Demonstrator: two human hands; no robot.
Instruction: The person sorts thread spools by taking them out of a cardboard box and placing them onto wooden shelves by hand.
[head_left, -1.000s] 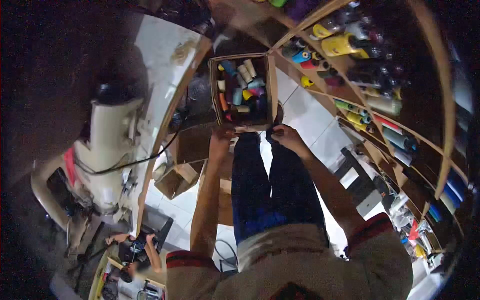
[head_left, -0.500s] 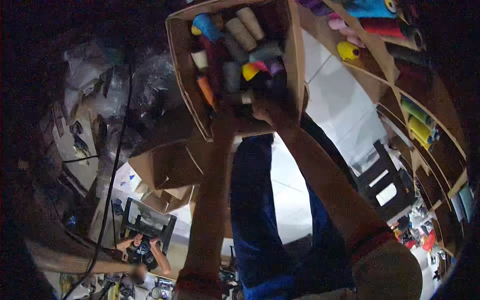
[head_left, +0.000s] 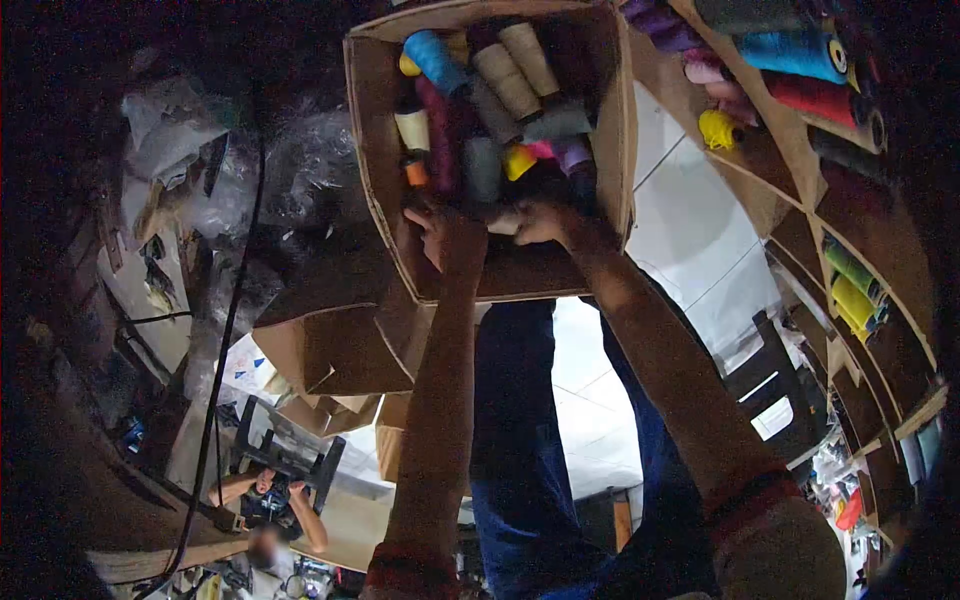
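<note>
A cardboard box [head_left: 372, 150] full of thread spools stands in front of me, and both my hands are inside its near end. My left hand [head_left: 450, 235] has its fingers bent near the left wall, below a small orange spool [head_left: 416, 173]. What they hold, if anything, is hidden. Closed fingers of my right hand [head_left: 548, 220] are at a pale thread spool [head_left: 506, 221] lying between the two hands. Farther in lie a blue spool [head_left: 435, 62], beige cones [head_left: 508, 82], a dark red spool [head_left: 438, 135], a grey spool [head_left: 483, 168] and a yellow one [head_left: 519, 161].
Shelves on the right hold more spools, including a blue spool [head_left: 792, 56] and a yellow spool [head_left: 717, 130]. An opened carton [head_left: 340, 350] is at lower left, near clear plastic bags [head_left: 310, 150] and a hanging black cable [head_left: 238, 300]. Another person [head_left: 268, 500] sits at lower left.
My view has shifted, so the box appears slightly lower and farther right. My left hand now shows more plainly at the near left of the spools, and the orange spool is less visible.
</note>
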